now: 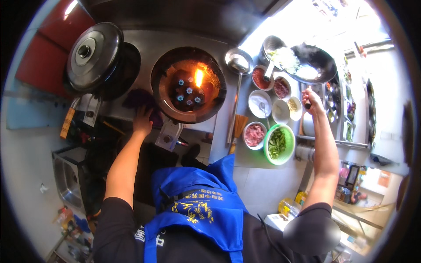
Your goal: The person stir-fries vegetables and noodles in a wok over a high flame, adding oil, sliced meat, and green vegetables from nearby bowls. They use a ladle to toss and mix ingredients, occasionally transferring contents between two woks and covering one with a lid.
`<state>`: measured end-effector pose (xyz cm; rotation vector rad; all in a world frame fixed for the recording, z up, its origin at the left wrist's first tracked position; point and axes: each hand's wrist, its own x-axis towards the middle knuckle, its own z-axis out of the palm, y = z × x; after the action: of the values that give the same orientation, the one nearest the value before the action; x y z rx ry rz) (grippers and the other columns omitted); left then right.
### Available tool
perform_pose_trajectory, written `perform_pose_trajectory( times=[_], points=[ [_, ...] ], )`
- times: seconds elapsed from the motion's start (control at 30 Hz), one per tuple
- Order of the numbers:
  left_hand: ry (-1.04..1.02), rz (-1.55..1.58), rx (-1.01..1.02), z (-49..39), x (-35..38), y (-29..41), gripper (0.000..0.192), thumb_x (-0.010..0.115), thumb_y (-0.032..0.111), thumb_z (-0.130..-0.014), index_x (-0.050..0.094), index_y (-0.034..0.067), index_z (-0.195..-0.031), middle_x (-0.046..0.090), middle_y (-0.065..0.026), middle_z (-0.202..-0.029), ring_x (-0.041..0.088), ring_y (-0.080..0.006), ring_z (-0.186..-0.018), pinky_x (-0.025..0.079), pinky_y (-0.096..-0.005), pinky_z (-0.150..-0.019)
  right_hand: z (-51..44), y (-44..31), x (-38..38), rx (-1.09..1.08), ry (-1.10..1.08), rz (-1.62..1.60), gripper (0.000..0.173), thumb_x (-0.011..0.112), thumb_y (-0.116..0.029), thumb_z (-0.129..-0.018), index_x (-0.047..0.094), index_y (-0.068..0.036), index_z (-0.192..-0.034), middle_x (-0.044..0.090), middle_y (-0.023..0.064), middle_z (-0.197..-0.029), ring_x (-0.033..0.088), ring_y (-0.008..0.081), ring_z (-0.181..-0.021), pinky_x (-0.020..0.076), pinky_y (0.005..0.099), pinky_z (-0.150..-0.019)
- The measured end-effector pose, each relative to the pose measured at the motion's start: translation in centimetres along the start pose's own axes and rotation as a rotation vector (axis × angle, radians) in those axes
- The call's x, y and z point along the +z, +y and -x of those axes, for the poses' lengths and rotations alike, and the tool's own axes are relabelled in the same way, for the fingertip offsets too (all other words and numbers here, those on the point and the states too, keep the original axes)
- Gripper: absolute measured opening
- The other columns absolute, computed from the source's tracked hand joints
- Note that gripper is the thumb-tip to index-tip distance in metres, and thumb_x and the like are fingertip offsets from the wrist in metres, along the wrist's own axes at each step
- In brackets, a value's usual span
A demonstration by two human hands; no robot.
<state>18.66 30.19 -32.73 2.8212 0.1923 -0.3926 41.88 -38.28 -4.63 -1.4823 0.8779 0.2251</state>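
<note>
With my right hand (311,100) I grip the handle of a black wok (325,65), tilted over a round metal container (274,42) at the upper right. Pale, shredded food (285,59) lies where the wok and the container meet, beside a light-handled utensil (269,70). My left hand (143,121) rests on a dark purple cloth (141,100) on the stove's front edge, and its fingertips are partly lost in the dark. Right of it, a lit burner (189,90) with blue jets and an orange flame burns inside a round wok ring (158,93).
A lidded wok (95,56) stands at the left. A ladle (239,82), a bamboo brush (241,125), seasoning bowls (260,103), a bowl of raw meat (255,134) and a green basket of chopped green vegetables (289,144) crowd the right counter. A metal sink (67,179) is at lower left.
</note>
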Motion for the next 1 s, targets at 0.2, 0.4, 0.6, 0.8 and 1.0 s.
perform_pose_trajectory(
  times=[0.2,0.4,0.6,0.8,1.0],
  points=[
    [-0.071,0.043,0.029,-1.1,1.0,-1.5,0.080,0.079,0.019,-0.085,0.047,0.025,-0.158,0.027,-0.0159,-0.171,0.025,-0.0388,-0.157,0.030,-0.0459,-0.127,2.4,-3.0,0.1,-0.342,0.053,0.502,0.011,0.058,-0.007,-0.093,0.059,-0.003,-0.083,0.053,0.0013,-0.062,0.050,0.0116,-0.046,0.0436,0.0278,-0.044],
    [-0.095,0.072,0.021,-1.2,0.6,-1.1,0.080,0.079,0.019,-0.086,0.046,0.025,-0.158,0.025,-0.0171,-0.171,0.023,-0.0397,-0.158,0.027,-0.0451,-0.128,3.7,-4.5,-0.3,-0.484,0.329,0.828,0.018,0.062,-0.012,-0.088,0.065,0.001,-0.075,0.061,0.0081,-0.060,0.059,0.0180,-0.045,0.0454,0.0339,-0.042],
    [-0.086,0.064,-0.011,-1.0,0.3,-0.6,0.079,0.079,0.019,-0.085,0.048,0.025,-0.157,0.025,-0.0175,-0.171,0.023,-0.0402,-0.158,0.029,-0.0455,-0.128,3.3,-2.7,0.1,-0.626,0.560,1.357,0.030,0.062,-0.022,-0.092,0.065,0.005,-0.103,0.072,0.0285,-0.100,0.074,0.0396,-0.093,0.0579,0.0483,-0.082],
    [-0.080,0.076,-0.024,-0.9,0.9,-1.1,0.079,0.080,0.020,-0.084,0.048,0.024,-0.157,0.026,-0.0183,-0.171,0.023,-0.0418,-0.157,0.029,-0.0464,-0.128,2.8,-0.3,1.1,-0.616,0.573,1.455,0.039,0.061,-0.022,-0.094,0.057,0.005,-0.120,0.071,0.0328,-0.114,0.069,0.0482,-0.111,0.0527,0.0539,-0.100],
    [-0.103,0.073,-0.011,-1.2,0.5,-1.0,0.078,0.079,0.021,-0.085,0.049,0.025,-0.156,0.027,-0.0189,-0.170,0.023,-0.0424,-0.157,0.029,-0.0465,-0.128,1.9,0.4,0.0,-0.663,0.572,1.441,0.038,0.063,-0.021,-0.091,0.057,0.007,-0.117,0.071,0.0340,-0.107,0.071,0.0483,-0.105,0.0543,0.0539,-0.095]
  ],
)
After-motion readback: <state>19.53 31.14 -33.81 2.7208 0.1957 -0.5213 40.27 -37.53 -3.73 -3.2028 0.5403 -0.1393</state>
